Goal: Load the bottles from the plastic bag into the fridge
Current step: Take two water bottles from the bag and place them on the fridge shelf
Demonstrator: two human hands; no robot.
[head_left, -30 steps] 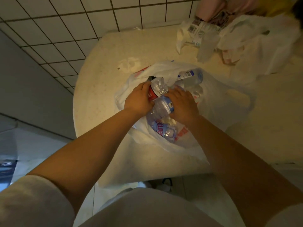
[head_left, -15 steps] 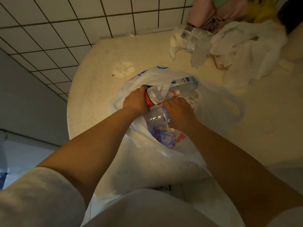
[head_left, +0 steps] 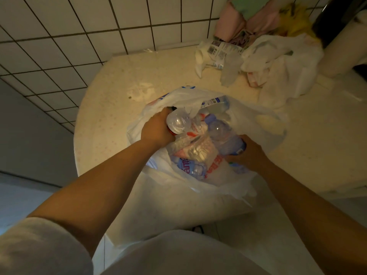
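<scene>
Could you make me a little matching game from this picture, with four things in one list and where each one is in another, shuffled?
Things:
1. clear plastic bottle with a red label
2. clear plastic bottle with a blue label
3. crumpled white plastic bag beside the pink cloth
4. white plastic bag holding the bottles

Places:
A. far right of the pale round table, near the tiled wall
B. in the left hand
C. open in the middle of the table
D. in the right hand

Pairs: 1-B, 2-D, 3-A, 4-C
</scene>
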